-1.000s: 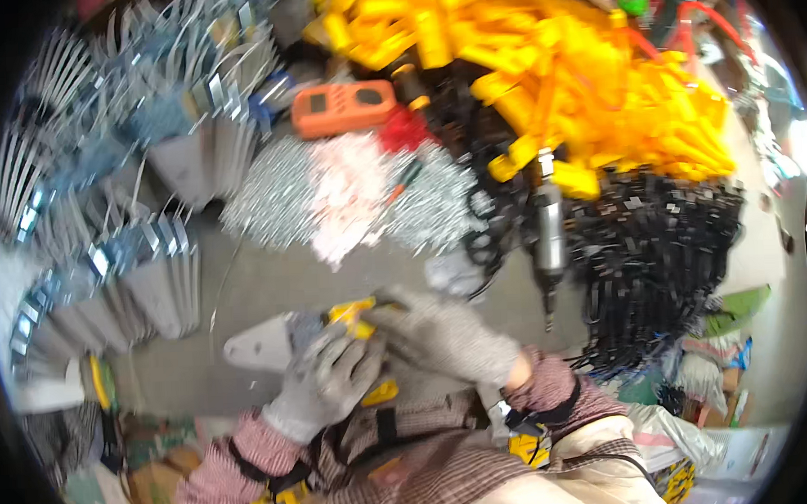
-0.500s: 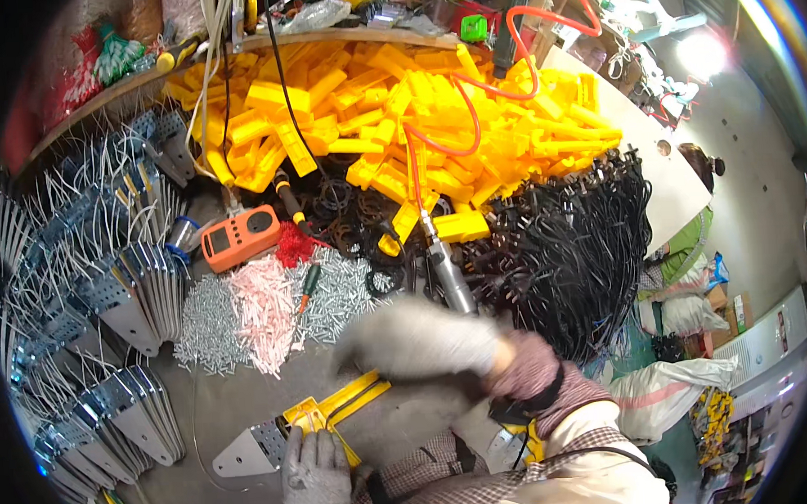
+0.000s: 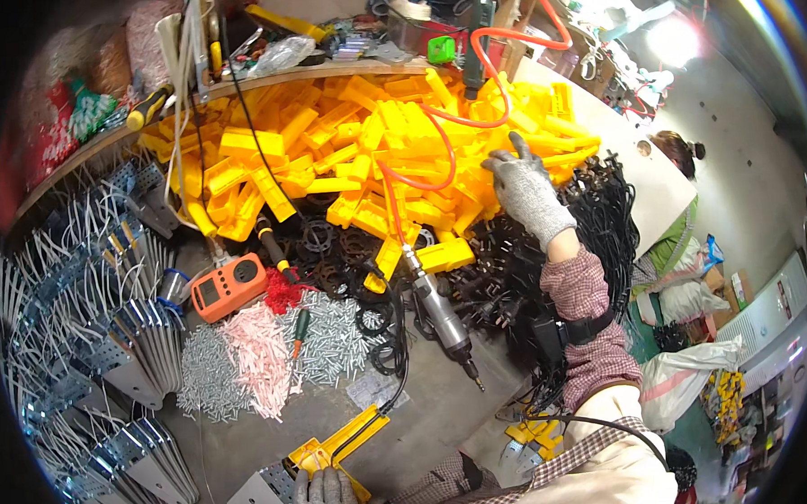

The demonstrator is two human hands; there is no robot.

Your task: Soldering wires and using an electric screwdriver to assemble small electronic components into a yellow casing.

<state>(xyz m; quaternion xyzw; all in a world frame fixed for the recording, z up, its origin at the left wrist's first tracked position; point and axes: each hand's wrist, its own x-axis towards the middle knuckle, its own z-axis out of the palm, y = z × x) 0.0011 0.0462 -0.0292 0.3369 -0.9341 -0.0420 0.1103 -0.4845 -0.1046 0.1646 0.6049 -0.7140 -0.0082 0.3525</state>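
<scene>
My left hand (image 3: 326, 499), in a grey glove, holds a yellow plastic housing (image 3: 315, 456) on the bench, its fingers laid over the near part. A black cable (image 3: 362, 429) runs along the housing's long yellow arm and on toward the black rings. A grey metal bracket plate (image 3: 263, 491) sticks out at the housing's left. Farther off, my gloved right hand (image 3: 525, 191) reaches over the right part of a heap of yellow plastic housings (image 3: 362, 132). Its fingers are apart, and nothing shows in them. Black plug cables (image 3: 601, 234) lie just beneath that wrist.
A power screwdriver (image 3: 440, 313) on a red hose (image 3: 453, 151) lies mid-bench. To its left are silver screws (image 3: 331, 341), pink sleeves (image 3: 257, 357), a small screwdriver (image 3: 301, 333) and an orange meter (image 3: 229, 287). Metal brackets with white wires (image 3: 138, 354) line the left side. A person (image 3: 677, 231) is at far right.
My right hand has moved from above the bench by the yellow housing up and right to the yellow heap. My left hand stays on the housing. The whole view has shifted a little.
</scene>
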